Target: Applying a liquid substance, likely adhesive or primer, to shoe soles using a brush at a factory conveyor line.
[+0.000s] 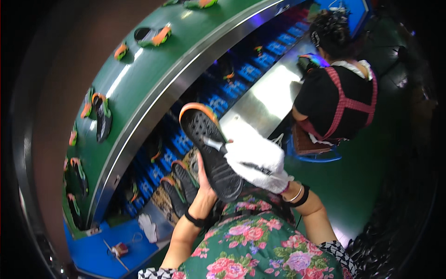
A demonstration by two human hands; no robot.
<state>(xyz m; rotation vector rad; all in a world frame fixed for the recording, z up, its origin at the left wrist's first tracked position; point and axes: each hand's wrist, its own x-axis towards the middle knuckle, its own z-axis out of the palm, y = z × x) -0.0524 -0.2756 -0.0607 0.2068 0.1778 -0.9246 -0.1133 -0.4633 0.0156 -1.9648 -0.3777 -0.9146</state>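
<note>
A black shoe sole (219, 173) with an orange rim at its toe stands tilted in front of me, its hollow inner face toward me. My left hand (205, 180) grips it from the left edge, fingers mostly behind it. My right hand (258, 160), in a white knit glove, is closed round a brush (214, 143) with a pale tip and dark handle. The brush tip lies against the forefoot of the sole. Beyond my left wrist, two similar soles, a nearer one (173, 197) and another (186, 181), rest on a speckled brown surface.
A green conveyor belt (139, 69) carrying several orange-and-green shoe parts curves along the left, edged by a metal rail (153, 95). Blue racks (251, 72) run beneath it. At lower left, a blue table (93, 251) bears a white glove (147, 228). A co-worker (341, 100) sits at right.
</note>
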